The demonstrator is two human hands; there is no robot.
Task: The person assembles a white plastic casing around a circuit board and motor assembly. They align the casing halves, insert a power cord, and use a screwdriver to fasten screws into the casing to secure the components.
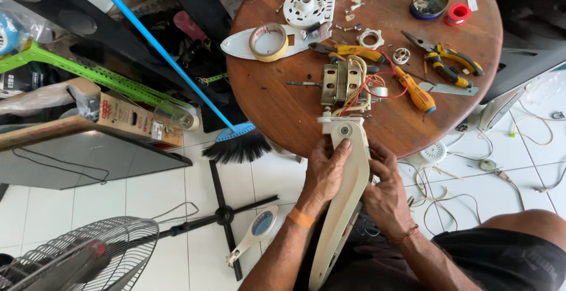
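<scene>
A: Head view, only one. What do the hands have?

B: Both are on the long cream plastic fan neck housing [345, 208]. It runs from the person's lap up to the near edge of the round brown wooden table [283, 108], and its top end rests there, probably for support.

A: Left hand?

B: The left hand [323, 173] wraps the housing's left side, fingers curled, thumb pressed flat on the front face just below the round pivot hole. Looks like it's steadying the part.

A: Right?

B: The right hand [386, 192] grips the right edge, fingers closed round behind it. I can't tell if it pinches anything small.

A: What's at the top end?

B: The bare metal fan motor with copper windings and red and white wires [348, 83], touching the housing's top and lying near the table's near edge with its shaft pointing left. The wires trail right towards a small white capacitor [379, 91].

A: Tools?

B: An orange-handled screwdriver [416, 92] sits just right of the motor, within reach. Yellow-and-black pliers [451, 61] lie towards the right edge. A second yellow-handled pair of pliers [348, 50] lies just behind the motor.

A: Rest of the table?

B: A roll of tan masking tape [268, 42] lies on a white plastic blade-shaped piece at the left edge. There's a white round motor cover [309, 6] at the far side, a red tape roll [458, 14] far right, and loose screws scattered around.

A: Floor?

B: A blue-handled broom with black bristles [239, 145] leans by the table's left edge, and a grey wire fan guard [88, 255] sits at bottom left.
</scene>
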